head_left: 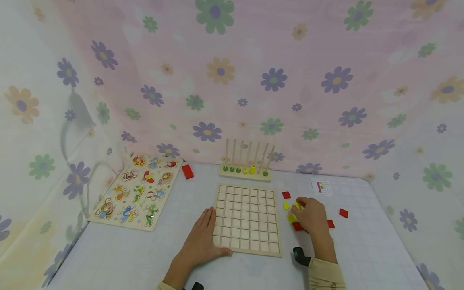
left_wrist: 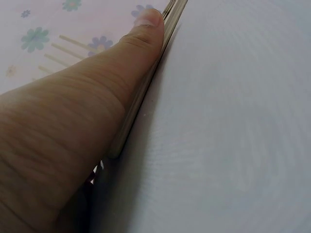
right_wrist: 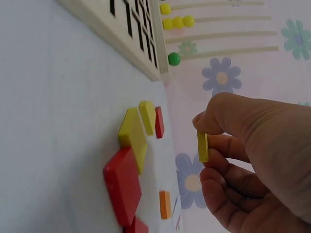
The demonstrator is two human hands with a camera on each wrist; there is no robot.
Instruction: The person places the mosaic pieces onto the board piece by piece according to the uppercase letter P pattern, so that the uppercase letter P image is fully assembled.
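Left hand steadies the grid board; right hand pinches a yellow tile.

Nearest, the left hand [head_left: 203, 237] lies flat with straight fingers against the grid board's [head_left: 247, 219] left edge. Right of the board, the right hand [head_left: 312, 216] pinches a yellow tile [right_wrist: 202, 146] above loose tiles [right_wrist: 132, 160] on the surface [head_left: 362, 249]. The thin pinch could slip and drop it. Farther back stands a peg rack [head_left: 246, 169].

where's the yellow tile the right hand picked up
The yellow tile is pinched in the right hand, just right of the wooden grid board, above the loose yellow and red tiles on the table.
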